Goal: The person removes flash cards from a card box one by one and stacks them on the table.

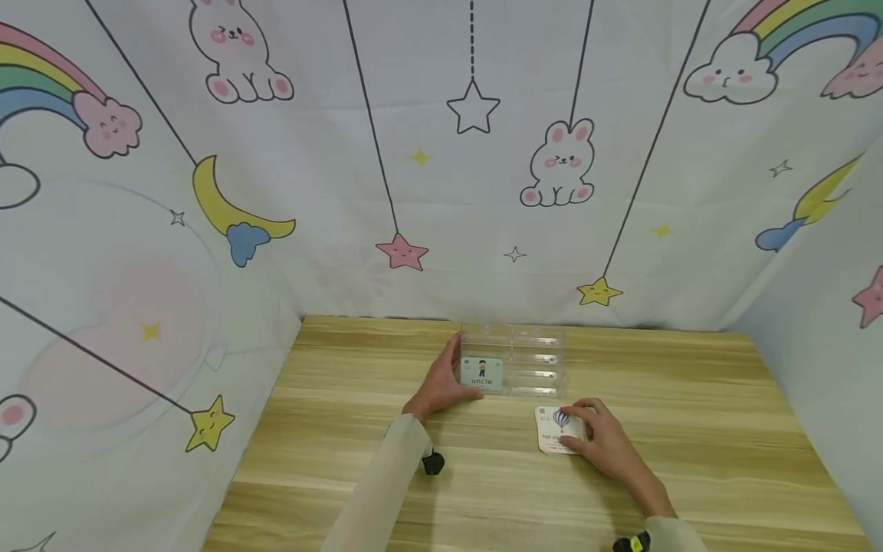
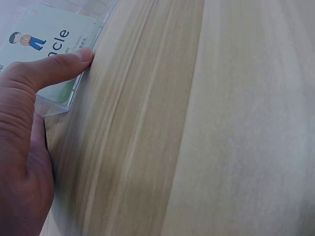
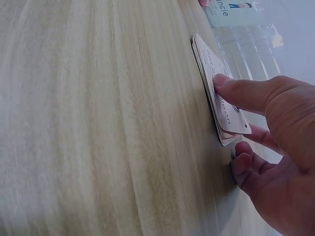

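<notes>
A clear plastic box with compartments (image 1: 512, 368) lies at the back of the table, with a green "uncle" flash card (image 1: 476, 381) in its left part. My left hand (image 1: 439, 385) grips the box at its left side. In the left wrist view the thumb (image 2: 61, 68) lies along the box's front edge; the other fingers are mostly hidden. To the right and nearer, my right hand (image 1: 610, 445) holds a stack of white flash cards (image 1: 550, 440), the top one printed with a hot air balloon. In the right wrist view the thumb (image 3: 241, 92) presses on the top card.
The wood-grain table (image 1: 497, 491) extends around both hands. Behind it hangs a white cloth (image 1: 469, 199) printed with stars and rabbits, and more cloth flanks the table on both sides. The right compartments of the box have several bright ridges.
</notes>
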Demonstrator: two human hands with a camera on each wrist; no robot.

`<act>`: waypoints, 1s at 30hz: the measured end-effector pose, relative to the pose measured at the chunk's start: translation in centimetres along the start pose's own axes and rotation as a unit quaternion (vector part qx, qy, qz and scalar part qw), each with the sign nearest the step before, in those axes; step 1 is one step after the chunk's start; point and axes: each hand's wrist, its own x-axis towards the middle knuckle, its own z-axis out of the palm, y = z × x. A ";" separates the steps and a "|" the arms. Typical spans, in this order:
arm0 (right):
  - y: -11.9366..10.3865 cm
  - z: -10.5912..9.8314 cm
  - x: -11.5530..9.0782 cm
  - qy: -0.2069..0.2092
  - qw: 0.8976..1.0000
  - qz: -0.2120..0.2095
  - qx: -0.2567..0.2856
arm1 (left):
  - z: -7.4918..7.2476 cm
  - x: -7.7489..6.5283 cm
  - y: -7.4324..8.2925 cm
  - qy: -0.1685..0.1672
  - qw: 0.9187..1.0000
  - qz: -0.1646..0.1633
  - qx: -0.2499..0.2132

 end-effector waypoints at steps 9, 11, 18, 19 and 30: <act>-0.6 -0.3 0.2 -0.013 1.000 0.008 -0.017 | 0.0 0.0 0.0 0.003 1.000 -0.006 0.010; -0.7 -0.4 0.2 -0.014 1.000 0.009 -0.019 | 0.0 0.0 0.0 0.003 1.000 -0.004 0.008; -0.9 -0.5 0.1 -0.019 0.999 0.015 -0.022 | 0.1 0.2 -0.1 0.004 1.000 0.001 0.006; -1.0 -0.5 0.1 -0.018 0.999 0.015 -0.022 | 0.1 0.2 -0.1 0.003 1.000 0.001 0.006; -1.3 -1.2 0.5 -0.016 1.000 0.018 -0.013 | 0.1 0.1 -0.4 0.003 1.000 0.012 0.010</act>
